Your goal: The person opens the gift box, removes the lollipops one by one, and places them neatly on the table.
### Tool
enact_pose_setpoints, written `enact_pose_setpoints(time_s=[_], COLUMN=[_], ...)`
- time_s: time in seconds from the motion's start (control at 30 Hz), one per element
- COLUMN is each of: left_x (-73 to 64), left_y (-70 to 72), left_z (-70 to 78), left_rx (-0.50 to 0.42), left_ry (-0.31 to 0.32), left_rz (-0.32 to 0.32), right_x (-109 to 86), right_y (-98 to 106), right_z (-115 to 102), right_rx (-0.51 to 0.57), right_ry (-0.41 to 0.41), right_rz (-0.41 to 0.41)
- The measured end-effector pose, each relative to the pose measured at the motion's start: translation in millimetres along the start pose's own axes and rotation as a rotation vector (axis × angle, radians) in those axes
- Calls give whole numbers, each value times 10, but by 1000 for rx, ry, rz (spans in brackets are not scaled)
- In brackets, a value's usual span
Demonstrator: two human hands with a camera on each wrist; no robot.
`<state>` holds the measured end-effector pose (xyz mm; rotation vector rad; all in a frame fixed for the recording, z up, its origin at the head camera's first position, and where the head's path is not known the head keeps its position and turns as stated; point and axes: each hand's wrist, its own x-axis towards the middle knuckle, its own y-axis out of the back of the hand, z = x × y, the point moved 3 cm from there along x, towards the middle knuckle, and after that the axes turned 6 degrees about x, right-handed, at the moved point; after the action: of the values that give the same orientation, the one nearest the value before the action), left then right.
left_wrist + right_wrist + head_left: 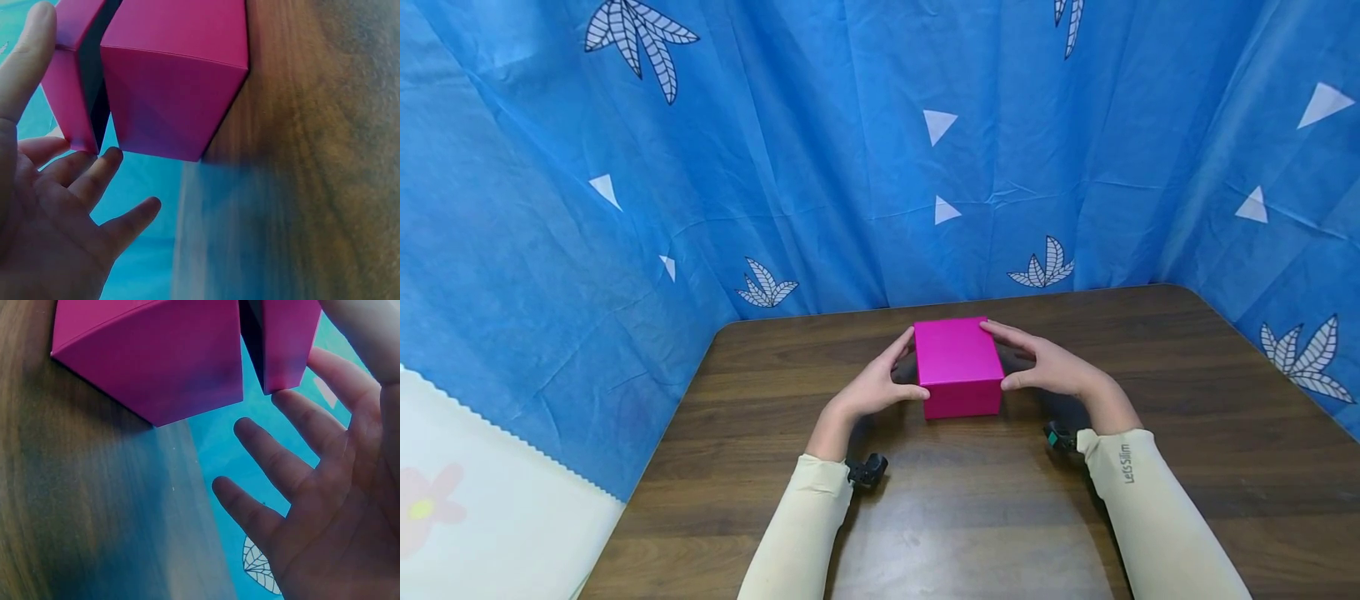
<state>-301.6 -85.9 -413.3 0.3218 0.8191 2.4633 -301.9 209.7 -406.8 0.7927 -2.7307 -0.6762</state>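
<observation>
A bright pink box lid is held by both hands, one at each side. My left hand has its thumb at the near corner and its fingers toward the far edge. Mirroring it, my right hand grips the opposite side with thumb in front and fingers behind. In the left wrist view the matching pink box stands on the table, parted from the lid by a gap that shows the lid's dark underside. The same gap appears in the right wrist view, where the lower fingers spread away from the box. The box's inside is hidden.
The box stands toward the far side of a dark wood-grain table. A blue patterned curtain hangs behind and beside it. Small black cameras sit at both wrists. A white cloth with a flower print lies at the left.
</observation>
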Motion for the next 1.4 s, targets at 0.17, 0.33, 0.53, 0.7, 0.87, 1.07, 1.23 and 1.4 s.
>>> enact_pose_setpoints(time_s=[0.17, 0.33, 0.53, 0.7, 0.87, 1.07, 1.23, 1.4], left_x=[3, 2, -8, -12, -18, -33, -39, -43], left_y=[16, 29, 51, 67, 80, 114, 134, 136], left_z=[17, 29, 55, 80, 102, 135, 163, 179], left_rx=[-8, -1, 18, 18, -2, -46, -56, -67], left_ry=[-7, -16, -29, -25, -9, -9, -19, -45], left_rz=[5, 12, 34, 61, 71, 82, 92, 88], right_x=[-7, -18, -22, -20, -21, -25, -21, -28], right_y=[9, 12, 12, 23, 35, 34, 36, 39], right_z=[-34, -76, -91, -98, -140, -204, -250, -281], right_rx=[-13, -2, 4, 34, 27, -34, -80, -98], right_ry=[14, 18, 24, 46, 52, 53, 66, 64], right_rz=[9, 24, 32, 34, 41, 82, 121, 159])
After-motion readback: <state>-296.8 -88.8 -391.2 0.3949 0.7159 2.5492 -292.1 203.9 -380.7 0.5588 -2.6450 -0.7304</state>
